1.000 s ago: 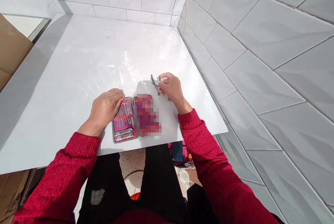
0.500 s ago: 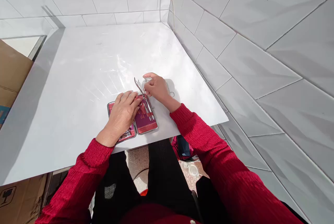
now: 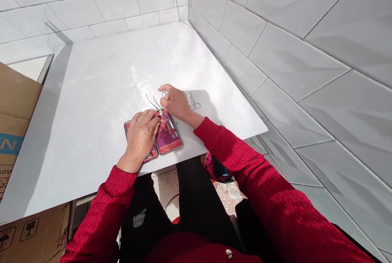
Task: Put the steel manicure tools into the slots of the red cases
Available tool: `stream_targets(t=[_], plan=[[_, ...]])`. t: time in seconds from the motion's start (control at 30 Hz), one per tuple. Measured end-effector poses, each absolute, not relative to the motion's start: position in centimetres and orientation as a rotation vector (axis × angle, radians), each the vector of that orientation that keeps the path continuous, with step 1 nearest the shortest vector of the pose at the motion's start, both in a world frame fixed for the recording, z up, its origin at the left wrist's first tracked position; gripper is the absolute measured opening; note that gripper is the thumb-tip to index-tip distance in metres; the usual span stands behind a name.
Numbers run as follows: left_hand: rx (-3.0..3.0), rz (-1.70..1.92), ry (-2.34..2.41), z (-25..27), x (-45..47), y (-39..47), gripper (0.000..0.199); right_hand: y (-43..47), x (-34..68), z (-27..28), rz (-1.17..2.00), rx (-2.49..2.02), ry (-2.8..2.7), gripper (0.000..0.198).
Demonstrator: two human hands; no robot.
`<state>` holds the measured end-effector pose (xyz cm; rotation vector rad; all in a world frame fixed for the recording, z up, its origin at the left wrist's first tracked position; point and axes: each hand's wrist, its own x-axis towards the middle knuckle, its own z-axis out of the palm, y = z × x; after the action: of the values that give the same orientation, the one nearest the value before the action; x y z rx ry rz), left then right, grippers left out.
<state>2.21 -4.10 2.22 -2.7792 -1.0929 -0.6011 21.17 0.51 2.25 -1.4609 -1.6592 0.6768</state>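
An open manicure case (image 3: 168, 148) with a red and purple lining lies at the table's front edge. My left hand (image 3: 142, 130) rests over its left half, fingers stretched out and tips near the middle. Cuticle nippers (image 3: 152, 101) stick out past the top of the right half, their two handles spread apart. My right hand (image 3: 177, 103) is at that top edge, thumb beside the nippers and index finger raised; whatever its curled fingers grip is hidden. Slim silver tools (image 3: 172, 126) sit under straps in the right half. Small scissors (image 3: 195, 104) lie to the right.
The white table (image 3: 92, 83) meets tiled walls at the back and right. Cardboard boxes (image 3: 18, 103) stand at the left, with another box (image 3: 36, 230) below the table. A bag (image 3: 217, 169) is on the floor under the front edge.
The view has turned slightly, shifting the scene. My right hand stays at the case's top, with its thumb closer to the nippers' handles. The scissors beyond it show more fully.
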Motion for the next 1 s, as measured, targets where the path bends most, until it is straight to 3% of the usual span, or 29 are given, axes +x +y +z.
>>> stream_targets(t=[0.23,0.43,0.8,1.0], plan=[[-2.869,-0.427,-1.050,2.5,2.7,-3.2,0.038,0.4,21.7,3.1,0.658,-1.509,-1.627,0.036],[-2.893,-0.452,-1.019,3.0,2.5,-2.3,0.022,0.4,21.5,2.8,0.713,-1.462,-1.586,0.040],[-2.790,-0.661,-0.806,2.2,1.3,-3.8,0.024,0.4,20.7,1.8,0.699,-1.429,-1.695,0.041],[-2.755,-0.643,-0.814,2.3,1.2,-3.9,0.024,-0.3,20.3,2.0,0.753,-1.421,-1.784,0.029]])
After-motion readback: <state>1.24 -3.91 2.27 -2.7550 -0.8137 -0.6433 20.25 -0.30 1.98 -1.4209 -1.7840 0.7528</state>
